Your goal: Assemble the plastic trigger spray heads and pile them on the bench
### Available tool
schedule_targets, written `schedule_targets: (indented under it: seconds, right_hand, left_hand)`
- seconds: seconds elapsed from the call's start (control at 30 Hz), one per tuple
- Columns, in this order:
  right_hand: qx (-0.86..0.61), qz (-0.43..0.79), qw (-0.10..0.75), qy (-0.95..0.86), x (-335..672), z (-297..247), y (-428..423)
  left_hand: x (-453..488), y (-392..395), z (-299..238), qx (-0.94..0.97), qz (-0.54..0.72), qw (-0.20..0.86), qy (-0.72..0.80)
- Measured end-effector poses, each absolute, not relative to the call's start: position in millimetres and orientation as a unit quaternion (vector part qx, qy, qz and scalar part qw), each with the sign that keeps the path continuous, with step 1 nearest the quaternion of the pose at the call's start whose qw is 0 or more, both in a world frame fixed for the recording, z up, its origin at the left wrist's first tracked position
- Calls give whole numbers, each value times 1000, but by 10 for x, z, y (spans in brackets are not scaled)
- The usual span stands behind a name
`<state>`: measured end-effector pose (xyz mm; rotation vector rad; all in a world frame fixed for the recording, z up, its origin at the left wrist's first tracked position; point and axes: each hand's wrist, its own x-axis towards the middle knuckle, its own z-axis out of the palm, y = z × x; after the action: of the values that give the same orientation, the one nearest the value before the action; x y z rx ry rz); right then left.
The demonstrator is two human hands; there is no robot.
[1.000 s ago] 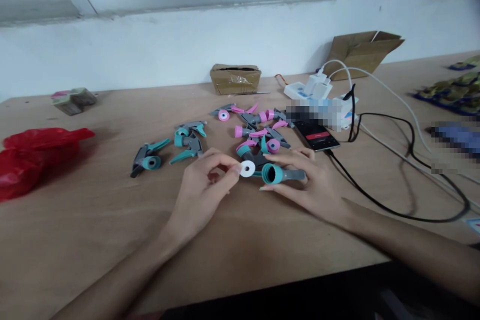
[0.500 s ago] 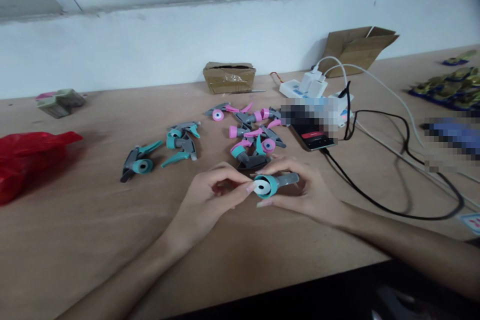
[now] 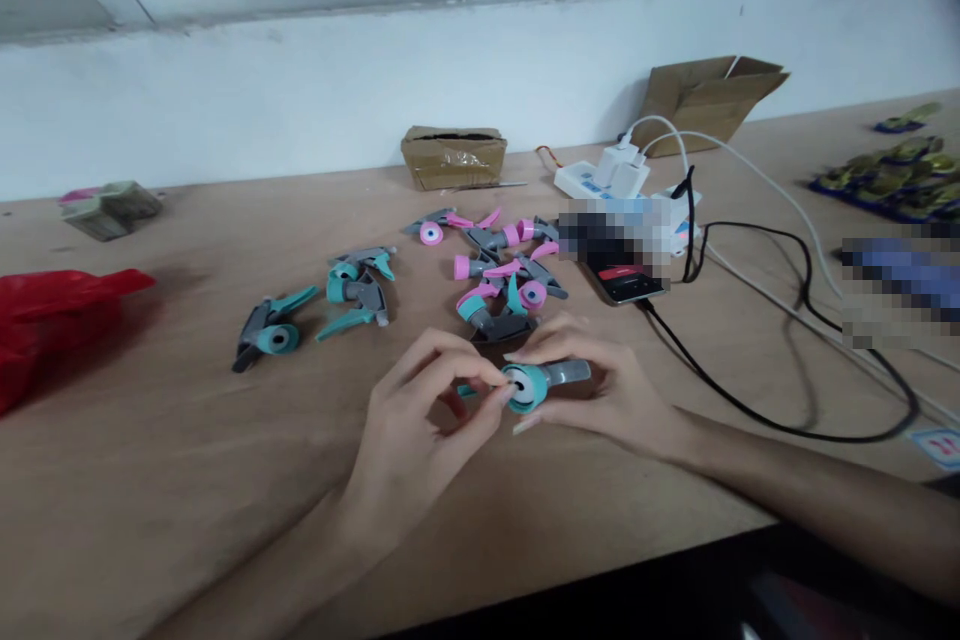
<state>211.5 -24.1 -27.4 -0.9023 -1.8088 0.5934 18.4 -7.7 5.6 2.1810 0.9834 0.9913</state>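
My right hand grips a grey and teal trigger spray head, its open collar turned toward me and to the left. Inside the collar shows a white disc with a dark centre hole. My left hand has thumb and forefinger pinched together at that opening, touching its left side. Whatever lies between those fingertips is too small to make out. Beyond my hands lie several pink and grey spray heads in a pile. More teal and grey ones lie to the left, with a single spray head farther left.
A red plastic bag lies at the left. Along the wall stand a small cardboard box and an open carton. A phone, a power strip and looping black cable occupy the right side.
My left fingertips have shifted from the white disc's edge to its centre hole, and the fingers are more bent. My right hand keeps its hold on the spray head. The view has shifted slightly.
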Motion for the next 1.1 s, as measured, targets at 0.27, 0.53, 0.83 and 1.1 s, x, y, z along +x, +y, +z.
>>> schedule_targets:
  seconds: [0.27,0.53,0.83,1.1]
  right_hand:
    - [-372,218,481,-763,2117,-271,-257]
    - [-396,176,471,-768,2124,-266,-271]
    - [-405,113,466,-779,2097,-275,-295]
    - [-395,-28,444,-804,2081,-297,-335]
  left_hand:
    - [191,-123,66,825,377,237,348]
    - [199,-137,9,821,388,247,338]
    - [240,-160,-47,782,294,368,407]
    - [207,-45,-14,652,196,617,395]
